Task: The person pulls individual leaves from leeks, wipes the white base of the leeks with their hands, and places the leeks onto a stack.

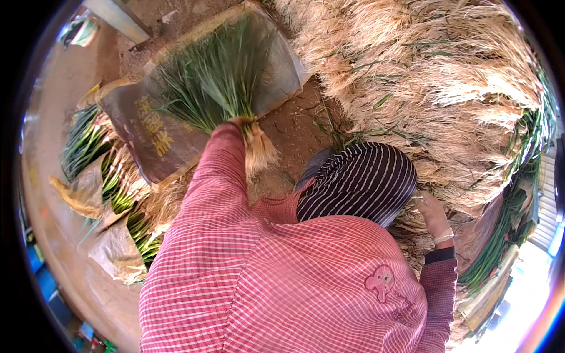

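My left arm reaches forward, and my left hand (pixel 236 122) is closed round a bunch of green onions (pixel 218 73) near its root end. The long green leaves fan out over a dark plastic sheet (pixel 126 120), and the pale roots hang out on the near side. Beside my striped knee, my right hand (pixel 432 215) is bent with its fingers drawn together, next to a large heap of pale-rooted onions (pixel 424 106). A whitish band circles that wrist. What its fingers hold, if anything, is too small to make out.
At the left, a row of bundled green onions (pixel 120 188) lies on the brown ground, partly under sheets of sacking (pixel 120 250). A pale post (pixel 120 20) stands at the far left. More green leaves (pixel 500 235) edge the heap at the right.
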`<state>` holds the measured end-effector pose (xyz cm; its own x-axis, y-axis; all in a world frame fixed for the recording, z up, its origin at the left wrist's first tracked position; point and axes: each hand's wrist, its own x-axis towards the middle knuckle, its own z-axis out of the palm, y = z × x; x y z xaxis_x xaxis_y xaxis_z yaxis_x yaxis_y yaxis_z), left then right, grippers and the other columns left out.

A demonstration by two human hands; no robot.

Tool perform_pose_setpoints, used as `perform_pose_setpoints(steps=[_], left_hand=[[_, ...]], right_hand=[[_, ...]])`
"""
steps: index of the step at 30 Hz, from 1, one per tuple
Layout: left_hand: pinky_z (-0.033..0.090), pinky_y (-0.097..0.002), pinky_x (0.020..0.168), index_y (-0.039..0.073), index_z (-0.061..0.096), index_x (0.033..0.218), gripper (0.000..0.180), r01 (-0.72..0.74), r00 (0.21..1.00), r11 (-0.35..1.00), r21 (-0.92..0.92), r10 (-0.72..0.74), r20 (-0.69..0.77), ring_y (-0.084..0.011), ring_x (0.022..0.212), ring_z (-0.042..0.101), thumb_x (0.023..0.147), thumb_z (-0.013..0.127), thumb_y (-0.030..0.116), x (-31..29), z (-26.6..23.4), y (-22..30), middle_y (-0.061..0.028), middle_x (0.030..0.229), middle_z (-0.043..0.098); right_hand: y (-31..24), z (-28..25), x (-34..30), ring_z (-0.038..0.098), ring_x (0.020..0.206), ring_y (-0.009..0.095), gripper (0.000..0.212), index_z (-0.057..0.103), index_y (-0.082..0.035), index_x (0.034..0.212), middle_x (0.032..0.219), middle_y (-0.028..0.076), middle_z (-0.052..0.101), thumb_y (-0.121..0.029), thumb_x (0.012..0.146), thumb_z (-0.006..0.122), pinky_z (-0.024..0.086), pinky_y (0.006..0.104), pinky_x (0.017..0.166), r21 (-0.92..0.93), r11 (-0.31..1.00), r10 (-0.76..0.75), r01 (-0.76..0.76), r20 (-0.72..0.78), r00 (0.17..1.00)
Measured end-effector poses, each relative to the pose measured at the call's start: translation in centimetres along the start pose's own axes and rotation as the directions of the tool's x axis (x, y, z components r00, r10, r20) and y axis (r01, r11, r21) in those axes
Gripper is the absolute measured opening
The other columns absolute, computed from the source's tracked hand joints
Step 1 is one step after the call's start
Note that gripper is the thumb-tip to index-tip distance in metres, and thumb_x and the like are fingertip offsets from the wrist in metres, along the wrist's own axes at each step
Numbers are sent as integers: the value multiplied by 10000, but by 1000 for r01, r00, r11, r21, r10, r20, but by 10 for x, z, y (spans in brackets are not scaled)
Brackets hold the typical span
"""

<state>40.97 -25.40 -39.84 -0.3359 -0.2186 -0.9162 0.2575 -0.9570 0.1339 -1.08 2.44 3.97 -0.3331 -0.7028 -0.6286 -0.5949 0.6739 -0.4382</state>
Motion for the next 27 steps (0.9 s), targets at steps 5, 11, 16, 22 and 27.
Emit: perform_pose_setpoints(steps=[5,11,16,22,27], left_hand=[[441,-473,994,16,555,1295,613,-52,954,991,124,86,-287,-296,1234,545,819,757,346,27,-10,-11,-190,1272,588],[406,-441,1058,1,488,1365,723,-56,846,916,396,254,-468,-315,1260,525,816,750,391,24,-6,-9,-219,1367,516],[405,-417,1054,-1,405,1438,907,-90,818,694,714,460,-345,-303,1295,494,772,771,495,-19,-5,-11,-201,1393,511],[435,-402,1003,70,611,1267,492,-9,871,352,936,463,-166,-321,1209,562,939,532,428,48,-74,6,-162,1287,604],[499,-356,888,82,620,1245,328,-111,805,448,887,564,-185,-242,1074,627,974,531,245,48,-96,29,-111,1252,634]], right_hand=[[2,-3,27,597,981,326,384,577,37,1189,1067,192,638,-216,900,558,448,349,883,-274,962,-18,16,-2,1000],[15,1,34,596,1070,375,424,552,53,1234,1143,259,623,-203,896,566,444,390,933,-282,955,106,-92,33,994],[39,6,17,623,1033,375,412,558,56,1226,1109,261,642,-198,902,579,471,394,891,-370,928,-41,32,-16,999],[55,13,15,628,1023,374,399,564,53,1218,1106,267,641,-196,906,564,473,394,885,-445,894,16,-55,-90,996],[54,20,4,617,1034,406,379,584,30,1194,1079,264,650,-218,908,572,468,420,899,-363,932,-34,-1,-90,995]])
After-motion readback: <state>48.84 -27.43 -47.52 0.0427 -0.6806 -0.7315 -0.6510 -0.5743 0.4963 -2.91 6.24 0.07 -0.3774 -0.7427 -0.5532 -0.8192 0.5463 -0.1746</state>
